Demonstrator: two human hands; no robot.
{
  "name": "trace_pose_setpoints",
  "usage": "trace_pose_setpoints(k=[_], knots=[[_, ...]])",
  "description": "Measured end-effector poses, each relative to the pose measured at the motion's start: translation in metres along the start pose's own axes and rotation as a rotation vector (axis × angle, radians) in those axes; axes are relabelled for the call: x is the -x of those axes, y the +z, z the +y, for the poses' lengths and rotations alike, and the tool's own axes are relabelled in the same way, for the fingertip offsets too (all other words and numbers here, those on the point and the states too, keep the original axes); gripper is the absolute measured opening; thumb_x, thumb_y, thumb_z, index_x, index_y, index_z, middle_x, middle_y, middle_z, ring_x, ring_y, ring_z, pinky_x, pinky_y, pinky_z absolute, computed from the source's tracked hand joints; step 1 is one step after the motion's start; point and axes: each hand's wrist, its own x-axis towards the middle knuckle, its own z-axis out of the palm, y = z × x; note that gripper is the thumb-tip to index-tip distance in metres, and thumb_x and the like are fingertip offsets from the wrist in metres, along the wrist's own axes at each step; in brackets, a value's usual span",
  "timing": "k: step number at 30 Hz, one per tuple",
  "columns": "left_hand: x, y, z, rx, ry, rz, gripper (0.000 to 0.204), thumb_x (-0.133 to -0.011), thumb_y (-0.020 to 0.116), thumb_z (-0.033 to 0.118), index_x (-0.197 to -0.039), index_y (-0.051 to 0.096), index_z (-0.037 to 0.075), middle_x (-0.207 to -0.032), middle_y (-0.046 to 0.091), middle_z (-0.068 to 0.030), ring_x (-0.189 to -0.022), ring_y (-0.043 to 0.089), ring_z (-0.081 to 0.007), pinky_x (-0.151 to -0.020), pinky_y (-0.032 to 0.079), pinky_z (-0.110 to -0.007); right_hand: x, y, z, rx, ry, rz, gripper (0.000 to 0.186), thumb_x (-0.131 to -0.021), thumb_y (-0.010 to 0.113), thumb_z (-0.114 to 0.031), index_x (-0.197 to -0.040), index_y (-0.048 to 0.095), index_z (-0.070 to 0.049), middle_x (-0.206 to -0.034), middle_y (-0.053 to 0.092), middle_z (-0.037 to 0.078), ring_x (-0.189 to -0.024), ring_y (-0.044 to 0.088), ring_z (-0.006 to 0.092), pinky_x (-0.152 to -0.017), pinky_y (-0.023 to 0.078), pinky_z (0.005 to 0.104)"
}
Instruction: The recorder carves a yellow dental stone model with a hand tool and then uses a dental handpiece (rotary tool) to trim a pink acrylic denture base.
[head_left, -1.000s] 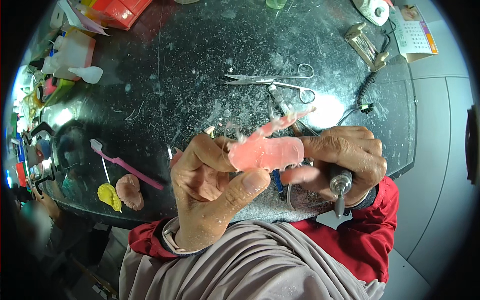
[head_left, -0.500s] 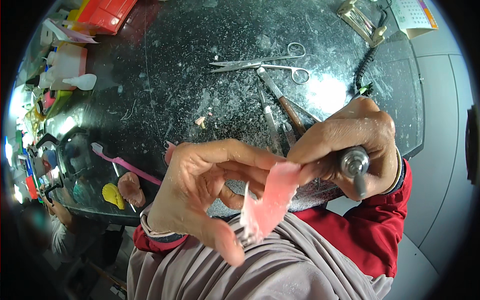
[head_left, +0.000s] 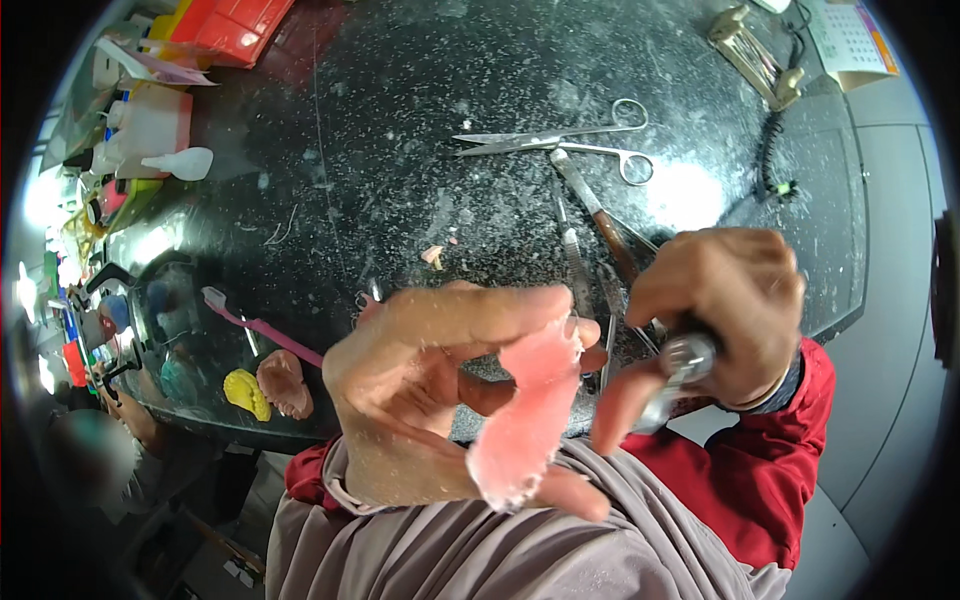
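In my left hand [head_left: 390, 370] is a pink denture base [head_left: 530, 400], a curved plate with rough edges, held between the thumb below and the fingers above. A small piece of clear or wire-like material shows at its upper end. My right hand [head_left: 735, 300], smeared by motion, is closed around a metal rotary handpiece [head_left: 688, 362] whose tip is blurred. The handpiece is apart from the denture base, to its right. Pale dust clings to both hands.
Scissors [head_left: 545, 141], a brown-handled knife [head_left: 605, 225] and tweezers [head_left: 572, 245] lie on the dusty dark table [head_left: 380, 120]. At left are a pink toothbrush [head_left: 265, 328], a yellow cast [head_left: 247, 394] and a pinkish cast [head_left: 285, 384]. A coiled cord [head_left: 768, 155] runs at right.
My right hand has moved away from the denture base and dropped slightly with the handpiece. The denture base has turned in my left hand, and the table has shifted right in view.
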Motion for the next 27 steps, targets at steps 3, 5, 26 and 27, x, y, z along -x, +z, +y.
trace_pose_setpoints(k=[3, 5, 26, 27], knots=[[-0.002, 0.001, 0.001, -0.231, 0.106, -0.019, 0.104, -0.035, 0.085, 0.029, -0.111, 0.024, -0.006, -0.091, 0.051, -0.0213, -0.080, 0.055, -0.0192, -0.071, 0.047, -0.021, 0.004, 0.015, 0.004, 0.093, -0.019, -0.004, 0.044, -0.057, 0.066, -0.045, -0.062, 0.045, -0.006, -0.054, 0.044, 0.000, -0.041, 0.046, 0.0166, -0.036, 0.033, 0.0274], [-0.003, 0.004, 0.004, -0.341, 0.097, -0.010, 0.099, -0.036, 0.085, 0.029, -0.108, 0.027, -0.005, -0.089, 0.050, -0.0194, -0.075, 0.054, -0.0170, -0.070, 0.047, -0.021, 0.002, 0.019, 0.004, 0.127, -0.037, 0.003, 0.045, -0.056, 0.065, -0.046, -0.061, 0.045, -0.006, -0.053, 0.041, 0.001, -0.041, 0.046, 0.0167, -0.036, 0.034, 0.0272], [-0.004, 0.016, -0.011, -0.293, 0.294, 0.236, 0.078, -0.033, 0.086, 0.012, -0.096, 0.042, 0.001, -0.084, 0.046, -0.0152, -0.066, 0.054, -0.0134, -0.054, 0.051, -0.020, 0.005, 0.023, 0.004, 0.173, -0.106, -0.057, 0.045, -0.058, 0.060, -0.047, -0.064, 0.046, -0.005, -0.058, 0.045, 0.004, -0.046, 0.049, 0.0178, -0.038, 0.038, 0.0265], [-0.003, 0.016, -0.010, -0.296, 0.282, 0.228, 0.078, -0.033, 0.086, 0.011, -0.096, 0.042, 0.001, -0.085, 0.045, -0.0156, -0.066, 0.054, -0.0135, -0.054, 0.052, -0.021, 0.004, 0.022, 0.003, 0.179, -0.083, -0.085, 0.044, -0.054, 0.063, -0.045, -0.065, 0.047, -0.006, -0.060, 0.048, 0.004, -0.047, 0.050, 0.0155, -0.038, 0.040, 0.0246]])
